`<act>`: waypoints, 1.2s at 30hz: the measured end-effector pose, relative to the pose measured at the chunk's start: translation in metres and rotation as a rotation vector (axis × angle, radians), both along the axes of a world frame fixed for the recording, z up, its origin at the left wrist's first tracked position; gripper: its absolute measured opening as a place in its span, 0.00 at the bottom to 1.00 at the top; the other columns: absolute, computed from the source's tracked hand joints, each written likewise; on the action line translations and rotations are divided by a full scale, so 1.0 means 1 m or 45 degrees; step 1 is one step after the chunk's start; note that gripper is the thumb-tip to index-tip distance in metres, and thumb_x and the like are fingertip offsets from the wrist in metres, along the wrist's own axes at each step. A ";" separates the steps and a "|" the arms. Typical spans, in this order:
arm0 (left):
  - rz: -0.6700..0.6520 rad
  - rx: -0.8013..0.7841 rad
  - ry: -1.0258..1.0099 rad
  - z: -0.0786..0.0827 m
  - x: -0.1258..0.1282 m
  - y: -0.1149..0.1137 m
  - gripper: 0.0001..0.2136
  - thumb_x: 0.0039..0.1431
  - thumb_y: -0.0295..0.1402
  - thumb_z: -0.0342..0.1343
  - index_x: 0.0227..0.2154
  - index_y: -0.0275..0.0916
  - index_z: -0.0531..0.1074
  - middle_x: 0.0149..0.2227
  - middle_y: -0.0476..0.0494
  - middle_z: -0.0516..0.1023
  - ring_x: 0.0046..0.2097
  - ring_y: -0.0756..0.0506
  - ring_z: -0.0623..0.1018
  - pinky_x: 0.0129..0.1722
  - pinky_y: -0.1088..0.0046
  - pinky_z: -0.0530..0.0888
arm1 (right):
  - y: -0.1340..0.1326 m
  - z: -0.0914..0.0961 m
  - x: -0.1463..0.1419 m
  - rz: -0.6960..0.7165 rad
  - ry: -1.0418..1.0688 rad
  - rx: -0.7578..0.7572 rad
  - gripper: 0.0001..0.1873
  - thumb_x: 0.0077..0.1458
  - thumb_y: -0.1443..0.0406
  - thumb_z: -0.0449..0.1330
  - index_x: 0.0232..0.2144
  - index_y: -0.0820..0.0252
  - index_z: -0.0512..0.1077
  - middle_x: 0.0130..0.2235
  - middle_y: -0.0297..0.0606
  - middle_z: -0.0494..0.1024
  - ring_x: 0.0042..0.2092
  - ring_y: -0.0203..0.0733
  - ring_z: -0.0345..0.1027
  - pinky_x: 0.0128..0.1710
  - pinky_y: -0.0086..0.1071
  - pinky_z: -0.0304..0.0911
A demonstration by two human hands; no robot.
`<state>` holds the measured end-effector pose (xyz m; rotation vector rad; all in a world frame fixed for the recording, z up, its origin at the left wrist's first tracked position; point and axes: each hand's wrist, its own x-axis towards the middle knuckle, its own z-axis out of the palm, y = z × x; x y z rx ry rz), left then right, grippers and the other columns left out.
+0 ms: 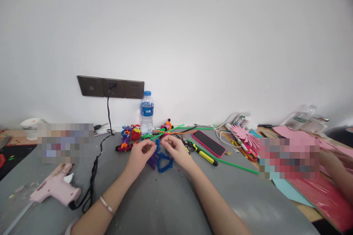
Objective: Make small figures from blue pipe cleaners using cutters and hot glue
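Note:
Near the middle of the grey table, my left hand (142, 153) and my right hand (176, 149) face each other, thumbs and fingers pinched. Between them is a fuzzy blue pipe cleaner (164, 169), bent into a loop below with a strand rising between my fingertips. Both pinches appear to be on this blue piece, though the exact contact is small and partly hidden. Purple pipe cleaners (152, 161) lie beside my left fingers. Just behind my hands are a purple-and-orange figure (125, 136), a red figure (136, 132) and yellow-black pliers (204, 154).
A pink glue gun (55, 189) with a black cord (93, 172) lies left. A water bottle (147, 114) stands by the wall. Right of the pliers are a phone (209, 143), a green pipe cleaner (239, 166) and coloured paper (292, 191). Another person's hand (335, 163) is at far right.

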<state>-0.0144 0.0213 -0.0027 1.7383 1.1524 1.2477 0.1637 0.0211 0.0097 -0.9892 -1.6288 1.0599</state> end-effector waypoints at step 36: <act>-0.155 0.183 0.405 -0.002 0.003 -0.006 0.05 0.54 0.29 0.54 0.26 0.40 0.74 0.25 0.49 0.72 0.27 0.48 0.71 0.29 0.74 0.65 | 0.003 0.007 0.019 0.062 -0.239 0.240 0.13 0.55 0.55 0.63 0.29 0.60 0.76 0.31 0.36 0.73 0.30 0.37 0.60 0.30 0.30 0.56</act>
